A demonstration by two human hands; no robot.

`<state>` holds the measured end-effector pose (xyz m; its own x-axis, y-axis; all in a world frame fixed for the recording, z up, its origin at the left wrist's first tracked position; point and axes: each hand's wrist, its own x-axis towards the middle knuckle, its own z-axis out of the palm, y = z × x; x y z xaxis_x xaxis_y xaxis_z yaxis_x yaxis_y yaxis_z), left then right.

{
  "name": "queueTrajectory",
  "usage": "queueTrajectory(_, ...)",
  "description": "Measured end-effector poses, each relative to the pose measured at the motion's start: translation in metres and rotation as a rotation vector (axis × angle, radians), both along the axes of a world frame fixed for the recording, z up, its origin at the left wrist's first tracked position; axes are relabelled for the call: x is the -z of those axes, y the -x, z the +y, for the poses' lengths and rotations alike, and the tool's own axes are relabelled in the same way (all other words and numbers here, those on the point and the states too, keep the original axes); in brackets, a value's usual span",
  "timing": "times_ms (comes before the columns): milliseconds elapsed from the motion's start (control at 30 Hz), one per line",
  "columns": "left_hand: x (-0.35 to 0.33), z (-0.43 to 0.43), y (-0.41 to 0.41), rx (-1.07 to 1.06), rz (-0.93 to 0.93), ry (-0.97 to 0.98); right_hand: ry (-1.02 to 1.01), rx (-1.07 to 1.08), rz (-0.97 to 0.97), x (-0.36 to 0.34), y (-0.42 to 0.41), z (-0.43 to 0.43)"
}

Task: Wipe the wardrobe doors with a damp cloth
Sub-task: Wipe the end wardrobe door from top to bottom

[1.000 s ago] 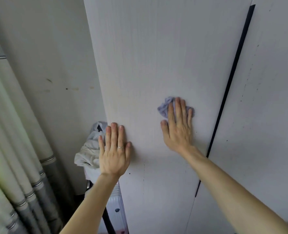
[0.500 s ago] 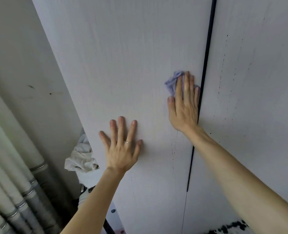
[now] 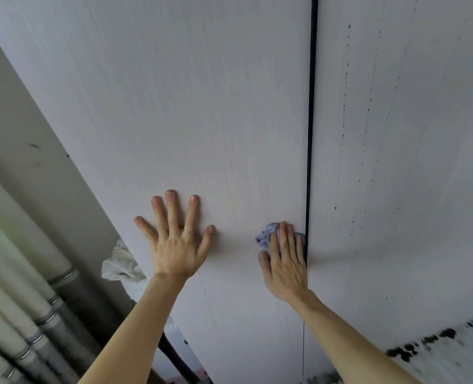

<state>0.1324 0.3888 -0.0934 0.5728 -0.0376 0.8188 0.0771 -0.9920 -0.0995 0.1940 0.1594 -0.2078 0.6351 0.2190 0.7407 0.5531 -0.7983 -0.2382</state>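
On the left wardrobe door (image 3: 202,106), hard against the dark seam (image 3: 310,134) between the two panels, the right hand (image 3: 285,261) presses a bunched lilac cloth (image 3: 265,236) flat under straight fingers; nothing is gripped. Left hand (image 3: 174,245) lies splayed on the same door, fingers extended, apparently bracing. Right wardrobe door (image 3: 423,162) shows vertical trails of dark specks (image 3: 343,106), judged unwiped. Risks: cloth snagging in the seam; bracing pressure flexing the panel; an over-wet cloth smearing specks rather than lifting them.
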Motion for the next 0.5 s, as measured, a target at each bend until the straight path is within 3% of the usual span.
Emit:
queueTrajectory(167,0.001,0.001,-0.002,0.000,-0.001,0.000,-0.011,-0.055,-0.283,-0.128,-0.029,-0.001)
queueTrajectory(267,0.002,0.000,-0.002,0.001,0.003,0.006,-0.056,-0.068,-0.344,-0.194,-0.038,0.005)
queueTrajectory(367,0.003,0.000,-0.003,-0.011,0.011,0.004,-0.075,-0.073,-0.378,-0.170,-0.039,0.008)
queueTrajectory(500,0.003,0.001,-0.003,-0.026,0.006,-0.011,0.098,-0.088,-0.334,-0.056,-0.025,0.006)
